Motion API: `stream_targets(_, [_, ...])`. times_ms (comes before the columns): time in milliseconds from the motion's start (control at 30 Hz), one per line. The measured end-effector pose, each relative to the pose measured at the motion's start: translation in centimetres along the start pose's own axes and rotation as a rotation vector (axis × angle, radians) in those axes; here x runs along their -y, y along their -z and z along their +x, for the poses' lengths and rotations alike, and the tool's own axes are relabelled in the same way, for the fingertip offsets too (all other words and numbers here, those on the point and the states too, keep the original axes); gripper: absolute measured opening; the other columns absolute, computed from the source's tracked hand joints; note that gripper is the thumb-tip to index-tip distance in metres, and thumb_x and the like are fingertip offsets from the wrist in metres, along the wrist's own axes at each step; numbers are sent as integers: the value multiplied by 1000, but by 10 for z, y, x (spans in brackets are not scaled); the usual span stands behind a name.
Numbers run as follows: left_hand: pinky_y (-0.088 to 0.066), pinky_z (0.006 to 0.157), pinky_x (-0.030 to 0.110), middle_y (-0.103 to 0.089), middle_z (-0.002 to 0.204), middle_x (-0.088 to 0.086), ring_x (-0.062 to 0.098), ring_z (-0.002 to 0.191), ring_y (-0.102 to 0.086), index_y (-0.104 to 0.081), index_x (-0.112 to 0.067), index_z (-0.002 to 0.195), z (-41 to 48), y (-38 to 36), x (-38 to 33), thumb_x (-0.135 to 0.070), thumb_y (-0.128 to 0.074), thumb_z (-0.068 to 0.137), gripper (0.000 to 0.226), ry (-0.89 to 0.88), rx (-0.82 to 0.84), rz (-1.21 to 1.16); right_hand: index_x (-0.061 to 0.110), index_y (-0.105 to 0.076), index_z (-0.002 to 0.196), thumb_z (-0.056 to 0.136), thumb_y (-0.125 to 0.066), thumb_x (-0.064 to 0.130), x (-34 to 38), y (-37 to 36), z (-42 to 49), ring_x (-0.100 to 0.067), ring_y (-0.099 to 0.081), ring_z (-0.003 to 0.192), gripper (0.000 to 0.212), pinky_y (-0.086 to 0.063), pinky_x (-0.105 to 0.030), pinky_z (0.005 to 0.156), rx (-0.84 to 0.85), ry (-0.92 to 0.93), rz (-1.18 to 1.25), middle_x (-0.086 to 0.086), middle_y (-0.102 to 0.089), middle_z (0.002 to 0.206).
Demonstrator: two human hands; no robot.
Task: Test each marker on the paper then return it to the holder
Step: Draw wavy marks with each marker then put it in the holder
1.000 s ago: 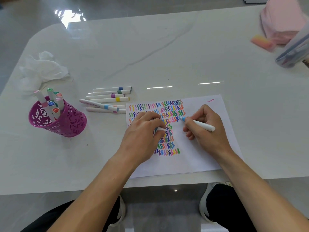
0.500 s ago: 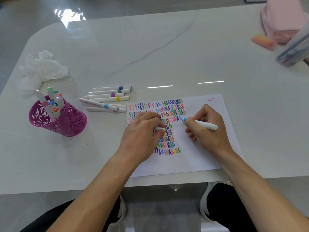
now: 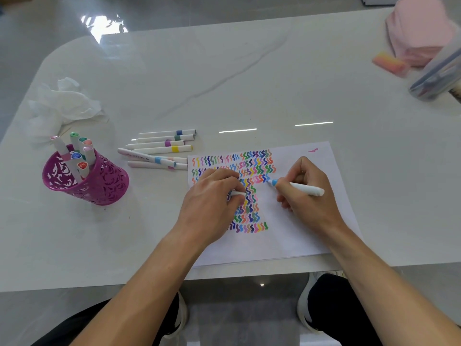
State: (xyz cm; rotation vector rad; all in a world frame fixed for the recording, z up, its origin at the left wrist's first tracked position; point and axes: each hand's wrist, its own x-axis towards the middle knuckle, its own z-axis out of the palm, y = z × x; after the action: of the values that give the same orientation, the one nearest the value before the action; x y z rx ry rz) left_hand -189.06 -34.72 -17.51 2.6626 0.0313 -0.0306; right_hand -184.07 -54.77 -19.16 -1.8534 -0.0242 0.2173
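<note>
Right hand (image 3: pixel 306 196) pinches a blue marker (image 3: pixel 299 188), its tip touching the paper (image 3: pixel 299 240) at the end of a squiggle row. Left hand (image 3: pixel 212 198) rests on the paper, fingers curled round the cap (image 3: pixel 237 193). Several markers stand in the holder (image 3: pixel 99 181). Loose markers (image 3: pixel 162 148) lie between holder and paper, probably awaiting testing.

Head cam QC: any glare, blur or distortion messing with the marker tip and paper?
Head view: two light streaks on the table beyond the paper, none on it; a larger glare patch on the floor, top left; the marker tip in the right hand and the squiggles read fine; the pink bag and clear case, far right, are blurred; table edges bow, wide-angle.
</note>
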Motion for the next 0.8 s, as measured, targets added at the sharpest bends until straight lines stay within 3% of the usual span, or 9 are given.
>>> stream_targets(133, [-32,93,20,-64,130,-18,5,122,-53,-74,-32,112,0,1,1,-39,-67,95,19,-8,-19,-11,17,-50,84,78,-67,23,6,3,0,-16,-58,50,19,-45,-24,46,-37,-6,134,-12,-64,63])
stream_targets(233, [-34,91,18,-66,127,-18,3,115,-58,-75,-33,109,1,5,0,-39,-68,94,17,-5,-70,-55,20,-56,93,81,-70,25,12,5,0,-24,-59,59,18,-47,-32,52,4,76,66,-14,-65,73])
stream_targets(333, [-38,90,13,-68,123,-18,-2,108,-60,-77,-34,107,3,10,-2,-37,-71,92,16,-16,-139,-98,27,-67,95,84,-72,22,21,5,-2,-24,-64,71,13,-53,-40,60,49,186,25,-1,-68,80])
stream_targets(400, [-36,81,1,-68,110,-24,-9,95,-59,-77,-36,106,5,14,-4,-36,-73,91,16,8,-170,-173,28,-72,96,87,-73,19,25,4,-2,-19,-66,75,13,-56,-42,61,38,209,26,4,-71,86])
stream_targets(467, [-41,70,-2,-62,93,-32,-14,86,-59,-76,-38,106,5,17,-7,-40,-72,90,17,67,-173,-288,27,-74,96,90,-71,22,28,3,-1,-16,-67,75,9,-57,-38,59,29,195,56,8,-73,90])
stream_targets(600, [-52,71,7,-68,83,-30,-11,79,-66,-75,-36,111,4,15,-12,-38,-70,92,20,183,-106,-493,24,-75,95,93,-62,31,32,2,-2,-16,-68,68,14,-55,-26,61,19,151,166,0,-75,82])
stream_targets(800, [-58,70,17,-75,84,-12,3,73,-70,-74,-26,115,4,11,-14,-26,-65,97,20,247,-21,-641,18,-66,94,94,-62,22,35,0,-4,-20,-71,65,6,-55,-25,59,61,165,257,-3,-75,76])
